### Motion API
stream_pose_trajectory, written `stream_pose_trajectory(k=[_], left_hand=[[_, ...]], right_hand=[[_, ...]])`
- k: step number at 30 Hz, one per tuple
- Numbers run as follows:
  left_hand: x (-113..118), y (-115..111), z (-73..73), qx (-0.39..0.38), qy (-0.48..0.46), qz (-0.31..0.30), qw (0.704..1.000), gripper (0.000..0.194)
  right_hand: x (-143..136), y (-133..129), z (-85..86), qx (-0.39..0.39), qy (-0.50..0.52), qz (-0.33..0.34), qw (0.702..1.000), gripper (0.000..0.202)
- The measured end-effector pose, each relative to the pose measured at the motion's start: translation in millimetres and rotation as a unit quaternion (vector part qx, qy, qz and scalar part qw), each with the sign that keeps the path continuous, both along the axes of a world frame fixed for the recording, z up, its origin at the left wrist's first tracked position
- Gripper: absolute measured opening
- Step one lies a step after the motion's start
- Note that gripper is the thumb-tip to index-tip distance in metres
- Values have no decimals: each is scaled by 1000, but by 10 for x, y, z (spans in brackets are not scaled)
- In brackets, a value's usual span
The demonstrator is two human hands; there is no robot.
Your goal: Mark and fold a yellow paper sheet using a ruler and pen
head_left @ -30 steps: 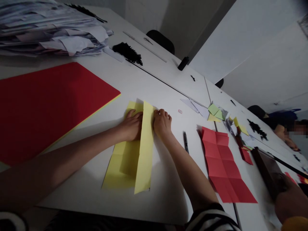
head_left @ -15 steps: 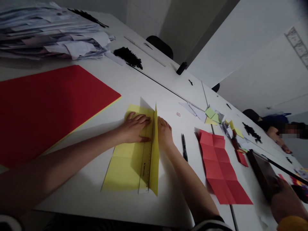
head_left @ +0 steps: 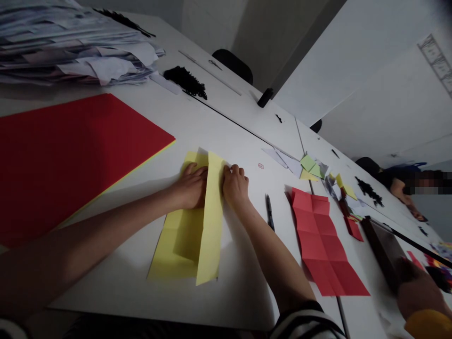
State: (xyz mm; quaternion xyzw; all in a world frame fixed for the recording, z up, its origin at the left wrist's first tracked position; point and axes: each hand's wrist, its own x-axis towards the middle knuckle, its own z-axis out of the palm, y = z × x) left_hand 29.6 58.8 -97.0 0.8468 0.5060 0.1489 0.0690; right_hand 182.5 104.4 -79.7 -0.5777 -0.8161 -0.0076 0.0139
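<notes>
A creased yellow sheet of paper (head_left: 176, 254) lies on the white table, its right strip folded up and over to the left as a flap. My left hand (head_left: 193, 187) rests flat on the sheet with fingers apart; the flap hides its fingertips. At the fold's right edge, my right hand (head_left: 236, 186) has its fingers curled in against the paper. The clear ruler is covered by the flap, apart from what may be a small corner at the bottom. To the right of my right hand lies a black pen (head_left: 270, 212).
Large red sheets (head_left: 88, 155) over yellow ones lie left. A creased red paper (head_left: 325, 245) is at the right. Beyond are a paper stack (head_left: 77, 52), black cord (head_left: 185, 81) and paper scraps (head_left: 309, 165). Another person's hand (head_left: 418, 287) touches a dark box (head_left: 383, 247).
The yellow flap has tipped from upright over to the left, covering the ruler and my left fingertips. My right hand has shifted slightly left and up along the fold.
</notes>
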Motion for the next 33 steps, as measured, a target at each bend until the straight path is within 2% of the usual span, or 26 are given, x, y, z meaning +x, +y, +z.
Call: stream_pose_trajectory(k=[9,17,23,27,33], left_hand=[[-17,19,-31,7,-9,-12,1000,53],[-13,45,-50,-23,-12,1,1000,73],[-10,39,-48,-18,-17,8,1000,75],[-23,38,-50,-3,-12,-7,1000,70],[-26,28,-56,21,-9,-14,1000,66]], right_hand=[[-86,177,28,-6,-31,-23,999,41],[-40,231,94,0,-32,-27,999,46],[157,38,26,-9,-25,5,1000,49],[249,-100,-40,3,6,24,1000,50],[289,-238,-7,-1,10,43,999,50]])
